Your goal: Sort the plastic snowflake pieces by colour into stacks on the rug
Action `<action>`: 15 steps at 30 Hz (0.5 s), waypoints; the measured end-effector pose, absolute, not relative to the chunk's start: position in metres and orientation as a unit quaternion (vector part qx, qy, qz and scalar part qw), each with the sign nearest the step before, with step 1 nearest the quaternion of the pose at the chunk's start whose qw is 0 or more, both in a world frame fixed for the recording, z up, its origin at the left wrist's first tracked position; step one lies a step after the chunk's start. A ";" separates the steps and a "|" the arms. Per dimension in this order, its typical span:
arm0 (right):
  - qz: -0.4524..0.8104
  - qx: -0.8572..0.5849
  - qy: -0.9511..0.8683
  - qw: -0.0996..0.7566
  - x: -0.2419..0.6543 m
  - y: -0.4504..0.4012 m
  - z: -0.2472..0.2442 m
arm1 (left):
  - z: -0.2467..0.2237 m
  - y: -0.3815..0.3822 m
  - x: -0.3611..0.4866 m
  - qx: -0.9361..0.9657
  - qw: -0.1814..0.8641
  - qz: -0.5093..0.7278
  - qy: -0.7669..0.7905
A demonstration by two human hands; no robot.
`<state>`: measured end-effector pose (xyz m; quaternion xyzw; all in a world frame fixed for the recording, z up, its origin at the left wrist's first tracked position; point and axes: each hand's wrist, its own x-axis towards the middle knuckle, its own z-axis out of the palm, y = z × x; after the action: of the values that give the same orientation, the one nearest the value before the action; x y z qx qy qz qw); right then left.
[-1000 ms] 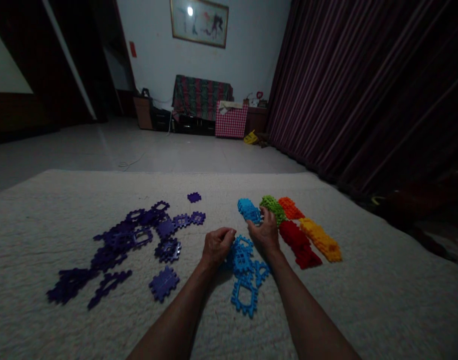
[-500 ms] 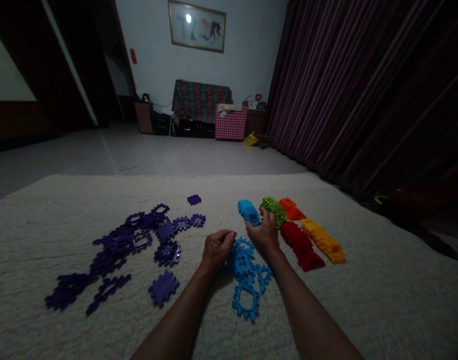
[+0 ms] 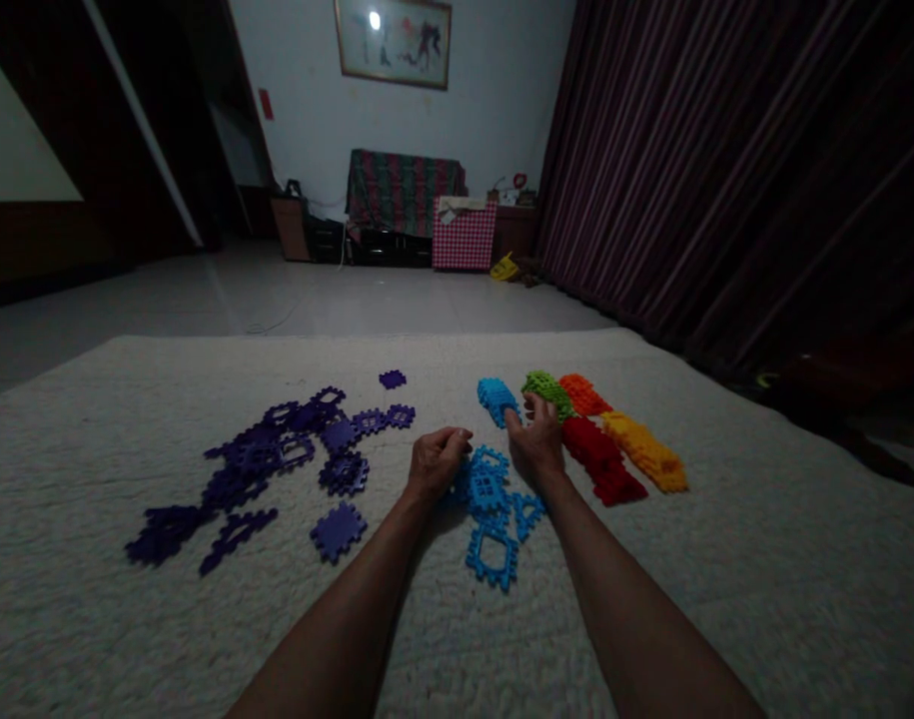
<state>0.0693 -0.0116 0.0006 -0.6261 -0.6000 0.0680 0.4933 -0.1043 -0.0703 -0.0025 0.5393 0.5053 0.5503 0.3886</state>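
Note:
My left hand [image 3: 437, 463] is closed beside the left edge of a loose pile of blue interlocking toy tiles [image 3: 487, 491]; whatever its curled fingers may hold is hidden. My right hand [image 3: 537, 439] has its thumb and fingers apart, with nothing visible between them. Its thumb is at the near end of a stacked row of blue tiles [image 3: 493, 396], and its fingertips are close to a green stack [image 3: 547, 391]. Nearer my body lie a blue square frame tile [image 3: 510, 565] and a blue triangular tile [image 3: 528, 513].
Red [image 3: 602, 461], yellow [image 3: 646, 451] and orange [image 3: 583, 393] stacks lie to the right on the pale quilted mat [image 3: 442, 639]. Scattered purple tiles [image 3: 258, 454] cover the left side. Beyond the mat are tiled floor, covered furniture [image 3: 406, 190] and a curtain [image 3: 651, 160].
The view has tipped downward, so everything sits higher in the picture. My right thumb has shifted slightly right at the blue stack's near end. The left hand stays beside the blue pile.

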 end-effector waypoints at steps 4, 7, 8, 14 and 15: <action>0.076 -0.634 -0.587 0.497 0.068 -0.013 0.001 | 0.000 -0.070 -0.105 0.509 0.418 0.571 0.491; 0.070 -0.631 -0.589 0.500 0.066 -0.015 0.002 | 0.002 -0.070 -0.105 0.492 0.439 0.580 0.478; 0.071 -0.629 -0.590 0.501 0.066 -0.015 0.002 | 0.002 -0.070 -0.105 0.490 0.444 0.582 0.474; 0.084 -0.624 -0.588 0.508 0.067 -0.016 0.001 | -0.001 -0.070 -0.107 0.497 0.446 0.578 0.468; 0.086 -0.624 -0.586 0.510 0.067 -0.016 0.001 | -0.001 -0.071 -0.107 0.498 0.446 0.576 0.471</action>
<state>0.0672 -0.0161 0.0007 -0.6243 -0.5857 0.0862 0.5096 -0.1071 -0.0706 -0.0009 0.4978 0.4712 0.5757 0.4458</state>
